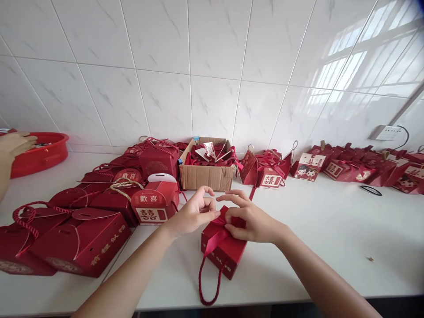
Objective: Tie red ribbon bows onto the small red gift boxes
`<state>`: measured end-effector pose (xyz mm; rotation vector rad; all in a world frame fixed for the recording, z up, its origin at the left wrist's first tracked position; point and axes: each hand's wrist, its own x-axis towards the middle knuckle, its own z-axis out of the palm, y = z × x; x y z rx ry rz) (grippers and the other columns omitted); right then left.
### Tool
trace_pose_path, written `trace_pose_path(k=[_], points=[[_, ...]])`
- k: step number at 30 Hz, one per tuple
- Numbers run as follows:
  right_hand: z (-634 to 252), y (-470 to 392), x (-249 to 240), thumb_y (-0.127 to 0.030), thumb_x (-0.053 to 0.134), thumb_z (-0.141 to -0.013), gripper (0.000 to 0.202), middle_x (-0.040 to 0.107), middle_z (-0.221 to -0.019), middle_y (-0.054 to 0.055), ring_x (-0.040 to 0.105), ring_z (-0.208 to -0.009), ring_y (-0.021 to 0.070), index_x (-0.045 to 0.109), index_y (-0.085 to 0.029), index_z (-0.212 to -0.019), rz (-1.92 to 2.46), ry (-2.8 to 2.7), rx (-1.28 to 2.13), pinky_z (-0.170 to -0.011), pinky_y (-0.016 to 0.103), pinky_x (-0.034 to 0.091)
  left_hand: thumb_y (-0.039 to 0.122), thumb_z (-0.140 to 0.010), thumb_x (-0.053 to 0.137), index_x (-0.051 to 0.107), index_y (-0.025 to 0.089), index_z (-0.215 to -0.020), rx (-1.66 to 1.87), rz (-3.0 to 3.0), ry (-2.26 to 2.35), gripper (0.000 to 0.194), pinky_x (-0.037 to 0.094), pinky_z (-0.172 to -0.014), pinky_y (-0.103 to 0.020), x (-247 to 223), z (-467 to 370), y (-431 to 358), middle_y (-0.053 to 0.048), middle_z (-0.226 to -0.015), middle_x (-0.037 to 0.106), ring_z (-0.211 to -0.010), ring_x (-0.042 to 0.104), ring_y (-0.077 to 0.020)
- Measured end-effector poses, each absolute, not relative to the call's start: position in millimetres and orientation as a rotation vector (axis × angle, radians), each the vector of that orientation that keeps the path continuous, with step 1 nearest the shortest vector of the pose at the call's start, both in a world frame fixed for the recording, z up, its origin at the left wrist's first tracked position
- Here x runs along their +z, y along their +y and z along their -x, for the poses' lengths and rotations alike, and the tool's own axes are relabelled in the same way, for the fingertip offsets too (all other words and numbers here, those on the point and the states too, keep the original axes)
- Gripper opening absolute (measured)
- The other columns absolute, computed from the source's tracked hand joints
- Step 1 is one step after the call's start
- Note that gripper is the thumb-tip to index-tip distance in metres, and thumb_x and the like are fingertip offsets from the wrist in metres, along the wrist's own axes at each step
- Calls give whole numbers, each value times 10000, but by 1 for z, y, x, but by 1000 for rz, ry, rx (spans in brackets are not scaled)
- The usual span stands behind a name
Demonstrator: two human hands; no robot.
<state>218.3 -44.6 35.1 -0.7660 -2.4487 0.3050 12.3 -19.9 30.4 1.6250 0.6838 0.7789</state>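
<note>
A small red gift box (pixel 228 251) with gold characters lies on the white table before me, its dark red rope handle (pixel 209 304) hanging toward the front edge. Across its top runs a shiny red ribbon (pixel 216 240), one tail stretching away behind the box. My left hand (pixel 197 212) is over the box's left side, thumb and fingers curled together at the ribbon. On the right, my right hand (pixel 253 218) pinches the ribbon near the middle of the top. The spot between my fingertips is partly hidden.
Red gift boxes (pixel 96 238) with rope handles crowd the left. A cardboard box (pixel 205 177) of ribbons and cards stands by the wall. More small boxes (pixel 309 165) line the back right, near a black loop (pixel 371 190). Another person's hand (pixel 20 143) reaches over a red basin (pixel 49 152).
</note>
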Motion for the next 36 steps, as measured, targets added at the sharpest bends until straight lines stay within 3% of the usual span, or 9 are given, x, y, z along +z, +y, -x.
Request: trace_pose_path(k=[4, 7, 10, 14, 16, 18, 21, 27, 36], points=[[-225, -44, 31, -208, 637, -802, 43, 497, -1294, 89, 369, -1249, 259, 630, -189, -764, 764, -2366, 402, -993, 408, 409, 247, -852, 533, 351, 222, -966, 739, -1663, 709, 216, 293, -590, -241, 29, -14, -19, 89, -646, 390, -607, 344, -90], [-238, -40, 24, -283, 614, -844, 120, 514, -1279, 100, 447, -1187, 248, 652, -213, -934, 736, -2219, 510, -988, 419, 397, 290, -854, 543, 383, 221, -943, 697, -1742, 750, 196, 298, -601, -239, 30, -11, -22, 83, -656, 364, -617, 341, -90], [-252, -33, 11, -293, 521, -904, 225, 550, -1243, 100, 508, -1143, 227, 596, -242, -1110, 718, -2033, 780, -978, 418, 399, 296, -824, 591, 409, 219, -926, 684, -1804, 785, 223, 303, -618, -234, 33, -9, -26, 71, -696, 355, -649, 351, -90], [-255, -29, -7, -299, 522, -906, 348, 565, -1229, 91, 559, -1072, 206, 487, -285, -1253, 695, -1789, 1183, -835, 358, 487, 255, -792, 622, 434, 219, -912, 752, -1776, 824, 226, 320, -640, -224, 38, -10, -31, 53, -758, 356, -696, 367, -93], [-251, -31, -12, -293, 562, -885, 305, 603, -1126, 86, 581, -988, 195, 544, -260, -1188, 721, -1770, 1197, -784, 334, 495, 247, -798, 608, 449, 209, -872, 778, -1708, 797, 180, 339, -659, -223, 40, -12, -31, 49, -756, 361, -697, 372, -91], [-248, -35, -12, -281, 586, -870, 146, 622, -942, 63, 585, -855, 170, 635, -220, -993, 766, -1803, 1096, -760, 321, 483, 263, -812, 587, 459, 198, -823, 792, -1651, 783, 144, 344, -652, -221, 40, -14, -30, 50, -730, 365, -676, 371, -88], [-247, -42, -8, -256, 608, -854, 80, 587, -827, 38, 562, -764, 151, 641, -204, -804, 760, -1817, 986, -734, 308, 466, 290, -812, 595, 518, 183, -774, 811, -1761, 853, 137, 344, -637, -226, 41, -17, -31, 52, -665, 395, -647, 391, -92], [-248, -49, -2, -221, 563, -882, 88, 594, -810, 37, 547, -754, 152, 628, -214, -823, 740, -1803, 864, -686, 294, 444, 323, -820, 596, 663, 184, -791, 745, -2033, 880, 157, 417, -700, -236, 37, -23, -38, 5, -760, 647, -727, 570, -123], [-247, -48, 2, -279, 546, -891, 138, 579, -788, 33, 521, -734, 159, 586, -205, -782, 871, -1811, 809, -682, 302, 417, 317, -765, 646, 716, 181, -686, 731, -2030, 973, 172, 450, -636, -243, 26, -27, -37, -18, -726, 684, -652, 608, -140]])
